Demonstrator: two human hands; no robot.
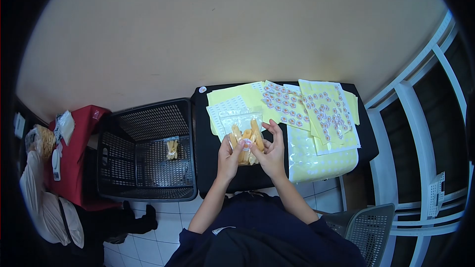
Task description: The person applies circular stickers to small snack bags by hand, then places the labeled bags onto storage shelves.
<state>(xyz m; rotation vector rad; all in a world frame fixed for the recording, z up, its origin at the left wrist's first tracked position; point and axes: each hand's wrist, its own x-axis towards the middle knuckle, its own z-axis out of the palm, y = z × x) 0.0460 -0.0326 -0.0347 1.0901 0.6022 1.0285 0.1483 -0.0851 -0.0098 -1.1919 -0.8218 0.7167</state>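
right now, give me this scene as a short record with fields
left hand: left hand grips the clear snack bag
right hand: right hand holds the bag's other side
table: black table with sticker sheets spread on it
basket: black basket to the left, one packed bag inside
floor: white tiles

- A clear plastic bag [244,133] of long yellow-orange snack sticks, held upright above the near edge of the black table.
- A small round sticker [246,143], white with a red-orange centre, sits on the bag's front, low and near the middle.
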